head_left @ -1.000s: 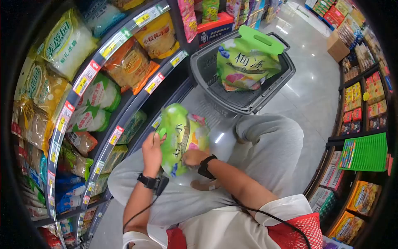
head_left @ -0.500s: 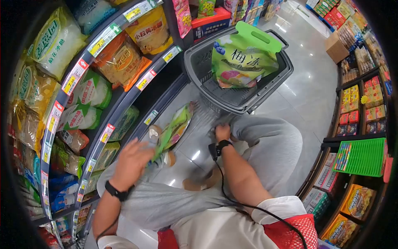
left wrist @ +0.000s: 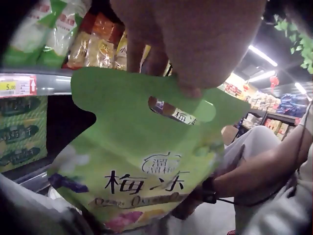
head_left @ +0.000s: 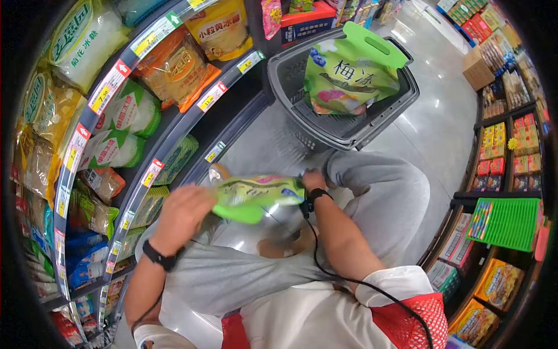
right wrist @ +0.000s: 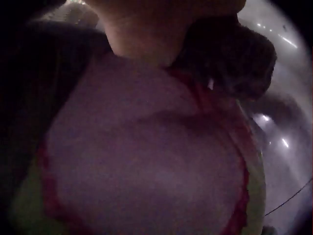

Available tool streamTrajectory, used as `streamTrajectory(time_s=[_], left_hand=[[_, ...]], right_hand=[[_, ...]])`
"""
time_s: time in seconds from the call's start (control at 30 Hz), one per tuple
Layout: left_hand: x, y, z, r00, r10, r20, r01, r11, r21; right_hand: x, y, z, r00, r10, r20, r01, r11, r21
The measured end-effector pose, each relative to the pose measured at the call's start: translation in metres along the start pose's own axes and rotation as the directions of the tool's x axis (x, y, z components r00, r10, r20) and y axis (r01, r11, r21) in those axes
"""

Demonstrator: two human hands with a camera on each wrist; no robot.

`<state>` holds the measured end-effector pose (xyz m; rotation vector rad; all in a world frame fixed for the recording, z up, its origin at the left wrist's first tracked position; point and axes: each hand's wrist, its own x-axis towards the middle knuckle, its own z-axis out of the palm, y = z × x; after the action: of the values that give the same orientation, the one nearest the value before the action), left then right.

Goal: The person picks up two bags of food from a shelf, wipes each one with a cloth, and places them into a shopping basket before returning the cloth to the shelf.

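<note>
A green handled bag of plum jelly (head_left: 256,192) is held nearly sideways above the person's lap in the head view. The left hand (head_left: 185,214) pinches the top edge of its green handle strip, fingers behind and thumb in front, as the left wrist view shows on the bag's printed face (left wrist: 146,181). At the bag's far end is the right hand (head_left: 314,179), with a dark, fuzzy cloth-like wad (right wrist: 230,58) in its grip. Below that wad, the right wrist view shows a dim, pale panel (right wrist: 146,147) with red edging.
Ahead stands a grey basket (head_left: 285,110) with a second bag of plum jelly (head_left: 351,72) upright inside. Shelves of bagged rock sugar (head_left: 174,70) curve along the left. Boxed goods and a green rack (head_left: 505,224) line the right. Shiny floor (head_left: 430,134) lies between.
The bag turns from upright, through edge-on, to nearly sideways. The right hand leaves the bag's face, draws back near the knee, then meets its far end. The left hand keeps its handle.
</note>
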<state>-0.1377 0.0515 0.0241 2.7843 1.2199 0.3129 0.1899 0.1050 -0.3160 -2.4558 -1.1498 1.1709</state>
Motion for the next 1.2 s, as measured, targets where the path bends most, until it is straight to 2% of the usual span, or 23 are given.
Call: streamTrajectory(time_s=[0.03, 0.07, 0.1, 0.13, 0.17, 0.2, 0.27, 0.3, 0.43, 0.5, 0.57, 0.6, 0.67, 0.7, 0.77, 0.8, 0.83, 0.87, 0.9, 0.93, 1.03, 1.13, 1.2], left_hand=[[0.017, -0.008, 0.002, 0.997, 0.03, -0.065, -0.026, 0.998, 0.061], [0.039, -0.01, 0.001, 0.996, 0.068, -0.065, -0.066, 0.997, 0.036], [0.062, -0.009, -0.001, 0.991, 0.105, -0.077, -0.104, 0.994, 0.019], [0.08, -0.004, 0.002, 0.984, 0.159, -0.078, -0.159, 0.987, 0.004], [0.096, 0.003, 0.008, 0.974, 0.215, -0.077, -0.217, 0.976, -0.014], [0.108, 0.009, 0.012, 0.959, 0.273, -0.078, -0.276, 0.96, -0.033], [0.12, 0.018, 0.015, 0.936, 0.337, -0.097, -0.338, 0.941, 0.011], [0.123, 0.02, 0.014, 0.924, 0.368, -0.099, -0.367, 0.93, 0.036], [0.093, 0.014, -0.007, 0.963, 0.262, -0.062, -0.259, 0.964, 0.053], [0.057, 0.01, -0.007, 0.993, 0.118, 0.014, -0.119, 0.993, 0.015], [0.02, 0.01, 0.006, 0.997, -0.029, 0.068, 0.027, 0.999, 0.032], [0.001, 0.016, 0.016, 0.98, -0.197, 0.04, 0.198, 0.98, -0.025], [-0.04, 0.025, 0.047, 0.856, -0.516, -0.007, 0.502, 0.836, -0.219], [-0.054, 0.029, 0.064, 0.737, -0.672, -0.068, 0.622, 0.714, -0.322], [-0.079, 0.034, 0.099, 0.4, -0.907, -0.131, 0.741, 0.405, -0.536], [-0.088, 0.031, 0.106, 0.224, -0.974, 0.045, 0.626, 0.108, -0.772], [-0.092, 0.031, 0.116, 0.116, -0.983, 0.146, 0.415, -0.085, -0.906], [-0.078, 0.032, 0.116, 0.035, -0.964, 0.264, 0.152, -0.256, -0.955], [-0.066, 0.026, 0.117, -0.006, -0.921, 0.389, -0.134, -0.385, -0.913], [-0.06, 0.017, 0.122, 0.061, -0.93, 0.363, -0.088, -0.367, -0.926], [-0.04, -0.015, 0.127, 0.268, -0.89, 0.369, 0.001, -0.383, -0.924], [0.005, -0.026, 0.087, 0.301, -0.855, 0.422, -0.01, -0.445, -0.896], [0.013, -0.035, 0.089, 0.347, -0.841, 0.416, 0.064, -0.422, -0.905]], right_hand=[[0.0, 0.002, 0.004, 0.992, -0.085, 0.096, 0.095, 0.99, -0.103], [-0.007, -0.007, -0.002, 0.954, -0.107, 0.279, 0.176, 0.956, -0.235], [0.016, 0.014, 0.023, 0.887, -0.168, 0.43, 0.312, 0.904, -0.291], [-0.001, 0.012, 0.011, 0.842, -0.249, 0.479, 0.398, 0.886, -0.239], [0.028, 0.041, 0.047, 0.841, -0.253, 0.479, 0.376, 0.909, -0.179], [0.0, 0.033, 0.025, 0.849, -0.222, 0.48, 0.268, 0.963, -0.028], [-0.001, 0.04, 0.025, 0.814, -0.202, 0.544, 0.291, 0.953, -0.082], [-0.006, 0.033, 0.02, 0.807, -0.252, 0.534, 0.412, 0.888, -0.203], [0.008, 0.026, 0.044, 0.867, -0.331, 0.373, 0.401, 0.907, -0.127], [-0.013, 0.005, 0.03, 0.904, -0.369, 0.214, 0.393, 0.916, -0.082], [-0.015, -0.004, 0.03, 0.917, -0.327, 0.227, 0.359, 0.926, -0.119], [-0.015, -0.009, 0.032, 0.924, -0.315, 0.218, 0.344, 0.933, -0.106], [-0.021, -0.013, 0.037, 0.937, -0.281, 0.207, 0.305, 0.948, -0.092], [-0.027, -0.017, 0.038, 0.923, -0.301, 0.239, 0.332, 0.938, -0.098], [-0.035, -0.032, 0.036, 0.891, -0.345, 0.296, 0.391, 0.914, -0.111], [-0.037, -0.036, 0.038, 0.88, -0.371, 0.297, 0.418, 0.901, -0.113], [-0.038, -0.034, 0.043, 0.895, -0.371, 0.246, 0.396, 0.916, -0.058], [-0.036, -0.033, 0.049, 0.908, -0.372, 0.193, 0.379, 0.925, -0.002], [-0.038, -0.04, 0.048, 0.919, -0.371, 0.137, 0.366, 0.929, 0.058], [-0.039, -0.049, 0.046, 0.942, -0.323, 0.09, 0.298, 0.93, 0.217], [-0.005, -0.065, 0.069, 0.901, -0.382, -0.204, 0.431, 0.841, 0.327], [-0.018, -0.115, 0.041, 0.803, -0.596, -0.013, 0.57, 0.761, 0.31], [-0.044, -0.136, 0.024, 0.742, -0.656, 0.138, 0.608, 0.745, 0.275]])
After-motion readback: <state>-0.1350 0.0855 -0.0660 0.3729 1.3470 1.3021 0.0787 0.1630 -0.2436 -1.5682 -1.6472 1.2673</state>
